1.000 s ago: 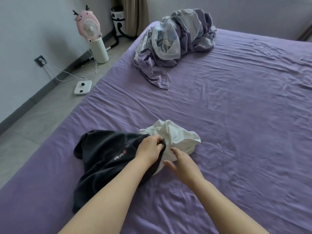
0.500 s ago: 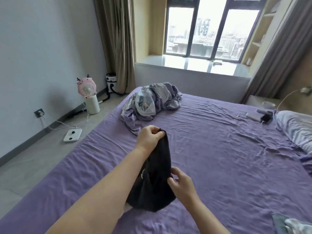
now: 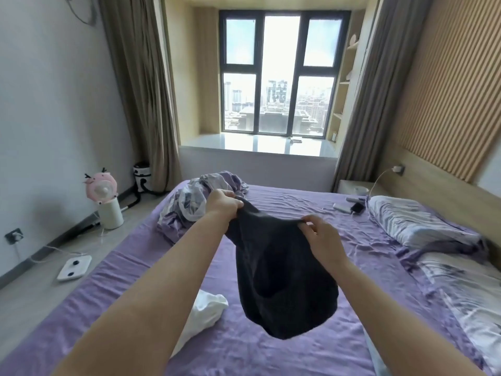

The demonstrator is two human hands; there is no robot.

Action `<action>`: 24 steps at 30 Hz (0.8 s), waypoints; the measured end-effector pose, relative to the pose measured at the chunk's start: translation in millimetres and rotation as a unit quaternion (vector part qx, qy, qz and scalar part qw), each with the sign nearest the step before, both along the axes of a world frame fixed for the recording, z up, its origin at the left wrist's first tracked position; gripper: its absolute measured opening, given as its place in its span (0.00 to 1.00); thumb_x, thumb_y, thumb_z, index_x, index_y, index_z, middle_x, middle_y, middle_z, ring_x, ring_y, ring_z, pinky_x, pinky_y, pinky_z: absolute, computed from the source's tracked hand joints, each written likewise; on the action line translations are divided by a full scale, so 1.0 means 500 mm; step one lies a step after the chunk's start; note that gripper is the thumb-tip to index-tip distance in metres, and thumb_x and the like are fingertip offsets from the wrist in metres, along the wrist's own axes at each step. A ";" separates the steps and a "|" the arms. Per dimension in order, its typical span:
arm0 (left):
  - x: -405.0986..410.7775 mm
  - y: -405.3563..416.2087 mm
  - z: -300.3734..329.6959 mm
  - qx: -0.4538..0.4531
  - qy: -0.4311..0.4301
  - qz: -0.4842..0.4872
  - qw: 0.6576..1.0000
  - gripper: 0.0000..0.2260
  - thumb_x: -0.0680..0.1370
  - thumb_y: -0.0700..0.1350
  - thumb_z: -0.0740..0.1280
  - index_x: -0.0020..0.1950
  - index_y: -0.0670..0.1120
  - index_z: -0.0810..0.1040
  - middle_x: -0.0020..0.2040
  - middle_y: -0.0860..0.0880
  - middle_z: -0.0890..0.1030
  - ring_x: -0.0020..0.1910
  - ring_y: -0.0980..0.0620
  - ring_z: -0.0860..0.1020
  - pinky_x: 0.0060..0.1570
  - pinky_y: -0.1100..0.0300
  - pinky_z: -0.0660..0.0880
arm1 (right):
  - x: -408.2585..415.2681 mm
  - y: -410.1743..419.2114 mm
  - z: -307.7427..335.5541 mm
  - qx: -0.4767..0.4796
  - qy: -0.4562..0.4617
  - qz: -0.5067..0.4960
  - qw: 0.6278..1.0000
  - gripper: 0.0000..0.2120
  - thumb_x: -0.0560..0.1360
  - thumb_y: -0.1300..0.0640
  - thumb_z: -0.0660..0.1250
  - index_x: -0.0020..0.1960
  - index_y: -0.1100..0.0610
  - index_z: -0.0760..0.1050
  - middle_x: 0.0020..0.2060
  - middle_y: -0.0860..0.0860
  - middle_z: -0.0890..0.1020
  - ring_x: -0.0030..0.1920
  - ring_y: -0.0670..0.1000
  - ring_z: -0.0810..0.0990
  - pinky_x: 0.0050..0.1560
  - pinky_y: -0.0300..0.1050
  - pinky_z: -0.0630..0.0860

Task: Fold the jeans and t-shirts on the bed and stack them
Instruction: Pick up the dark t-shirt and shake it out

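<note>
A black t-shirt (image 3: 282, 278) hangs in the air above the purple bed (image 3: 271, 348), held up by its top edge. My left hand (image 3: 223, 204) grips one corner of that edge in a fist. My right hand (image 3: 321, 237) pinches the edge further right, so the cloth droops in a bunch between and below them. A crumpled white t-shirt (image 3: 204, 312) lies on the sheet under my left forearm, partly hidden by it. I see no jeans that I can make out.
A bundled purple-and-grey duvet (image 3: 195, 202) lies at the bed's far left. Pillows (image 3: 417, 223) and a patterned cover fill the right side. A phone and small items (image 3: 352, 207) sit near the nightstand. On the floor at left stand a pink fan (image 3: 104, 198) and a white scale (image 3: 74, 267).
The black t-shirt has come up off the bed and off the white one. Both hands rose with it, and my right hand moved to its top edge. The view tilted up.
</note>
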State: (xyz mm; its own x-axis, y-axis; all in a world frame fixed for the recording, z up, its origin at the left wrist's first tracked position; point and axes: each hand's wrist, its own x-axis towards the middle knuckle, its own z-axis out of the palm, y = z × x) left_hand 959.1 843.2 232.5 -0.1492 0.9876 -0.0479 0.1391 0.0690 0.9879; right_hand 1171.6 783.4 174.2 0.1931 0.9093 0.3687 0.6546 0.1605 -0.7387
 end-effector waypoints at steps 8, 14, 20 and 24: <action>0.091 -0.143 -0.043 -0.015 -0.011 -0.254 0.967 0.28 0.73 0.42 0.72 0.71 0.46 0.67 0.62 0.45 0.76 0.59 0.49 0.77 0.59 0.53 0.75 | 0.063 -0.052 0.075 -0.031 0.140 -0.009 0.990 0.07 0.78 0.60 0.61 0.52 0.62 0.74 0.45 0.59 0.80 0.40 0.56 0.81 0.32 0.49 0.80; 0.222 -0.240 -0.136 0.123 0.061 -0.327 0.935 0.26 0.65 0.44 0.75 0.55 0.66 0.73 0.52 0.61 0.81 0.55 0.59 0.78 0.52 0.62 0.77 | 0.075 -0.092 0.094 -0.038 0.239 0.007 0.970 0.03 0.77 0.62 0.61 0.47 0.60 0.72 0.48 0.64 0.79 0.46 0.61 0.81 0.36 0.52 0.81; 0.257 -0.226 -0.142 0.036 0.003 -0.189 0.981 0.04 0.71 0.40 0.71 0.42 0.48 0.80 0.37 0.48 0.83 0.38 0.47 0.81 0.37 0.54 0.76 | 0.115 -0.163 0.043 -0.061 0.230 0.081 0.968 0.03 0.76 0.58 0.66 0.49 0.54 0.76 0.46 0.54 0.84 0.46 0.54 0.82 0.49 0.48 0.79; 0.254 -0.203 -0.094 0.052 0.007 -0.179 0.982 0.04 0.69 0.39 0.73 0.38 0.46 0.80 0.35 0.47 0.82 0.35 0.48 0.80 0.37 0.54 0.76 | 0.137 -0.220 -0.055 -0.124 0.231 0.139 0.955 0.10 0.72 0.57 0.71 0.52 0.52 0.76 0.47 0.49 0.84 0.47 0.48 0.83 0.47 0.40 0.79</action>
State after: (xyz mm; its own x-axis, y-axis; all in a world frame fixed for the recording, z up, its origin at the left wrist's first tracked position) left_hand 1085.9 741.5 185.4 0.2095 0.9763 0.0550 0.1494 -0.0876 0.9849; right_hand 1239.9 673.3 146.7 0.0214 0.9973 0.0698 0.2071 0.0639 -0.9762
